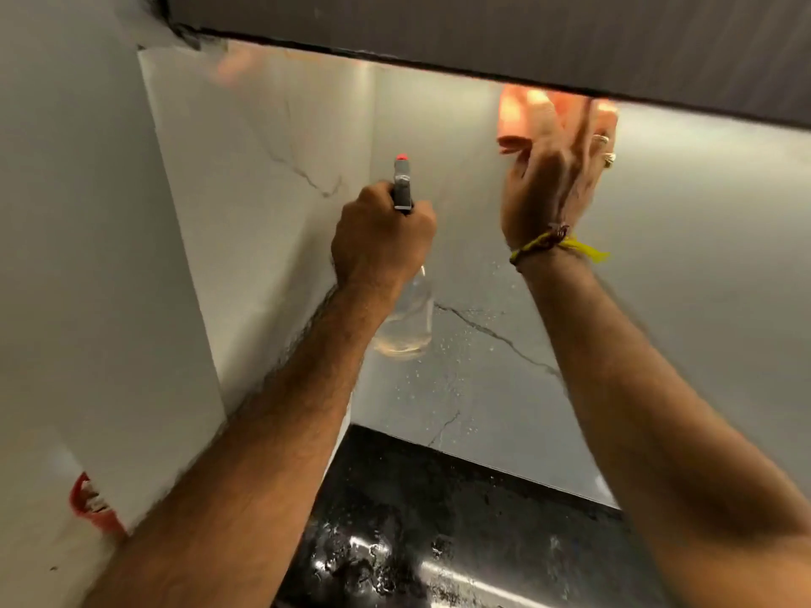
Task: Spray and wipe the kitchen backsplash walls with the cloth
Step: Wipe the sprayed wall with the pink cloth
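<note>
The left hand (382, 239) grips the neck of a clear spray bottle (406, 318), fingers wrapped round it just below the grey trigger head, whose red nozzle (401, 158) points up toward the corner of the backsplash (702, 256). The bottle hangs below the fist, with a little liquid pooled at its base. The right hand (553, 182) is raised higher and to the right, its fingers straight and pressing an orange cloth (526, 116) flat against the rear wall, right under the edge of the dark cabinet (482, 24). The cloth's top edge meets the cabinet's underside, and part of it is washed out by bright light, so its full outline cannot be made out. Rings show on two fingers of the right hand, and a yellow thread band (557, 245) circles that wrist. The backsplash is pale grey with dark veins; fine droplets dot the rear panel beside and below the bottle. The side panel (245, 190) meets the rear one at a corner behind the nozzle. Below lies a black speckled counter (439, 520), glossy with reflections. At the lower left, a red object (90, 504) peeks out from behind the white wall edge.
</note>
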